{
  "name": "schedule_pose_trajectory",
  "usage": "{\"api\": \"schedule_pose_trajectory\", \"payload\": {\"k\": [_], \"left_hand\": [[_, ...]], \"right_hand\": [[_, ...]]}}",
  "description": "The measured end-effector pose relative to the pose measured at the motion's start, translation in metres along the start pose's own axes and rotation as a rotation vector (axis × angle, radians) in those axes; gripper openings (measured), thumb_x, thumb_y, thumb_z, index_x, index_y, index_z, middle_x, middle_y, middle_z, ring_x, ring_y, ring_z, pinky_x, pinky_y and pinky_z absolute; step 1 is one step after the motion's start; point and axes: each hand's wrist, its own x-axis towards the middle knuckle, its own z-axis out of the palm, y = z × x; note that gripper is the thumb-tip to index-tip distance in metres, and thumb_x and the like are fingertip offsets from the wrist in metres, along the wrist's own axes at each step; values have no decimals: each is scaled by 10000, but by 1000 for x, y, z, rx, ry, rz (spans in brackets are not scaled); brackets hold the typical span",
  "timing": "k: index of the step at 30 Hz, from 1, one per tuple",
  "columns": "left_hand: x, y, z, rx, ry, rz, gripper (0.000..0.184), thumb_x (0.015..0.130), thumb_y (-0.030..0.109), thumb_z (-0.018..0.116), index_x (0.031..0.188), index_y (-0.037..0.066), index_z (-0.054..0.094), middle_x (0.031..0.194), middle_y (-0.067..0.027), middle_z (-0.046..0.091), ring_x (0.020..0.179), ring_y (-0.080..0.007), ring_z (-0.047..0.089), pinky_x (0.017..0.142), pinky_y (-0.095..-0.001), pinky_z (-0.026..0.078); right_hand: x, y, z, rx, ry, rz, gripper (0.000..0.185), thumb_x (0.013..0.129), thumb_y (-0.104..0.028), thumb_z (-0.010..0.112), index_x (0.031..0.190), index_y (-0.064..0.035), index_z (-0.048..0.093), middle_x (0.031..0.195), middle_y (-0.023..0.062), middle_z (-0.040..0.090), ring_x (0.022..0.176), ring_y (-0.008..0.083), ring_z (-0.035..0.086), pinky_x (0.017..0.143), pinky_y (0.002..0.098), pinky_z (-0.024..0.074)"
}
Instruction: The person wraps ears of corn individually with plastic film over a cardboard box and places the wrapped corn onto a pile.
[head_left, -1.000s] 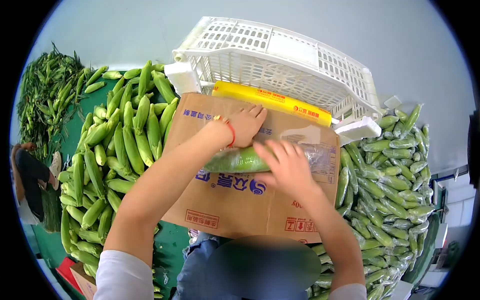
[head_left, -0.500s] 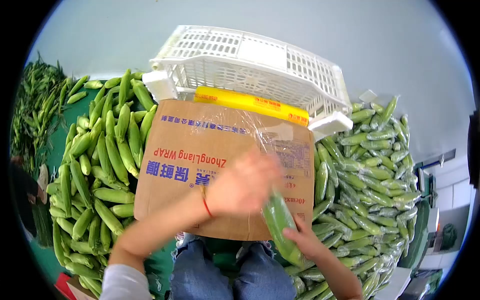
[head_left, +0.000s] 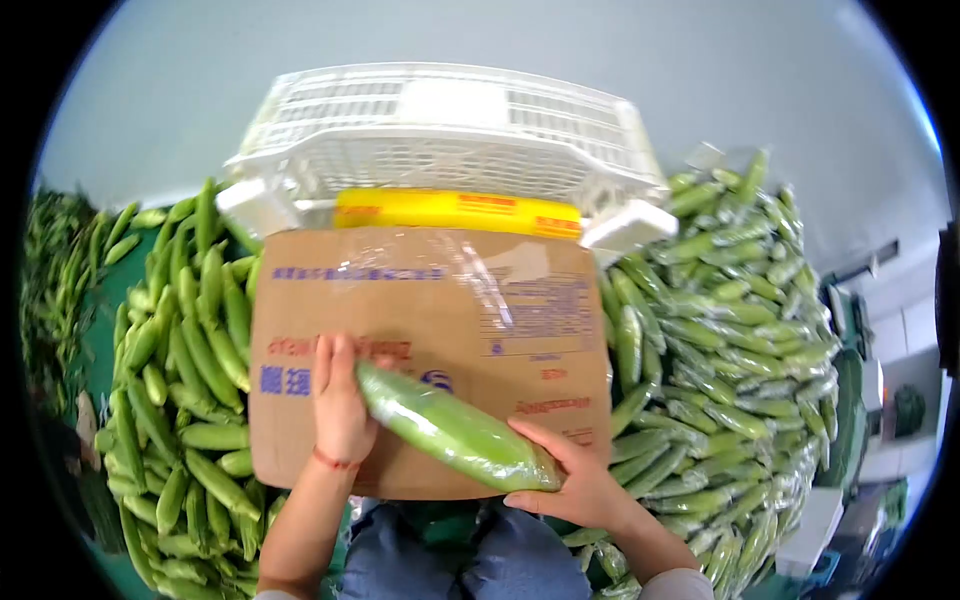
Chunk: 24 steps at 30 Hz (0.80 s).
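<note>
A green corn cob in clear film (head_left: 455, 428) slants above the near part of a cardboard box (head_left: 430, 300). My right hand (head_left: 565, 475) grips its lower right end between thumb and fingers. At the cob's upper left end is my left hand (head_left: 343, 405), upright with fingers stretched out, its palm side against or very near the tip. A yellow roll of film (head_left: 460, 210) lies behind the box, in front of a white plastic crate (head_left: 450, 135). Loose film glints on the box's far part.
Unwrapped corn cobs (head_left: 190, 400) are heaped on the left, and film-wrapped cobs (head_left: 730, 380) on the right. A pile of green husks (head_left: 50, 260) lies at the far left. White blocks (head_left: 630, 228) flank the roll. My knees are below the box.
The wrapped cob has gone from lying across the box to a slant near its front edge. My left hand has moved left to its tip; my right hand has taken its other end.
</note>
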Motion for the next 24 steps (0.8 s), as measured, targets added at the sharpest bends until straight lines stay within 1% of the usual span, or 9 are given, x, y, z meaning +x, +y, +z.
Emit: {"api": "schedule_pose_trajectory", "payload": {"k": [3, 5, 9, 11, 12, 14, 18, 20, 24], "left_hand": [[-40, -19, -13, -24, -46, -254, 243, 1019, 313, 452, 965, 88, 526, 870, -30, 537, 738, -152, 599, 651, -294, 524], [-61, -17, -25, 41, -385, -639, 329, 1018, 344, 440, 1059, 35, 546, 948, -54, 588, 801, -148, 612, 690, -298, 518], [-79, -43, -55, 425, -493, -871, 560, 992, 507, 352, 1254, 43, 527, 1107, -131, 624, 712, -241, 565, 520, -342, 470], [-55, -27, -74, 482, -335, -754, 616, 958, 567, 365, 1340, 106, 510, 1260, -140, 581, 1164, -310, 535, 858, -411, 516], [-45, -24, -76, 99, -639, -681, 649, 971, 527, 421, 1425, 62, 403, 1299, -105, 546, 1218, -316, 491, 961, -420, 467], [-93, 32, 51, 826, -763, -35, 484, 1008, 322, 442, 1298, -64, 479, 1058, -122, 653, 802, -194, 655, 654, -326, 533], [-83, -19, 126, 1358, -1217, 126, 537, 899, 301, 620, 1388, 125, 483, 1334, -207, 501, 1005, -361, 606, 828, -424, 506], [-89, -23, 128, 1421, -1335, 497, 557, 838, 230, 664, 1367, 142, 512, 1316, -201, 496, 1101, -370, 540, 897, -444, 466], [-77, -18, 60, 1526, -1066, 788, 548, 811, 211, 689, 1336, 152, 542, 1268, -180, 510, 1125, -368, 530, 916, -447, 457]], "right_hand": [[-23, -40, -22, -235, 429, -132, 284, 785, -221, 778, 1018, -68, 722, 1064, 127, 692, 1117, 338, 609, 959, 424, 466], [-4, -35, -54, -211, 368, -753, 257, 840, -299, 696, 893, -52, 743, 984, 125, 716, 985, 369, 636, 862, 443, 499], [6, -52, -57, 565, 75, -367, 302, 896, -353, 633, 1020, -82, 679, 930, 115, 690, 853, 322, 633, 837, 425, 492], [15, -33, -60, 717, 180, -496, 378, 902, -341, 640, 1174, -83, 591, 947, 109, 672, 857, 311, 632, 849, 424, 494], [23, -17, -68, 934, 289, -673, 443, 902, -331, 646, 1247, -79, 528, 971, 106, 659, 875, 303, 632, 860, 420, 494], [27, -1, -48, 1134, 569, -715, 542, 901, -306, 650, 1335, -70, 428, 1031, 105, 630, 912, 290, 628, 882, 418, 493], [-31, 48, 17, 484, 1088, 27, 377, 893, -223, 626, 1178, -15, 494, 1091, 85, 559, 959, 207, 587, 817, 386, 506], [-87, 65, -51, 1085, 1097, 148, 185, 864, -71, 569, 1038, -14, 593, 986, 116, 606, 916, 224, 590, 792, 411, 500], [-235, 163, -299, 571, 1322, 2, 187, 872, -125, 582, 1023, -14, 588, 900, 109, 606, 860, 226, 574, 757, 373, 489]]}}
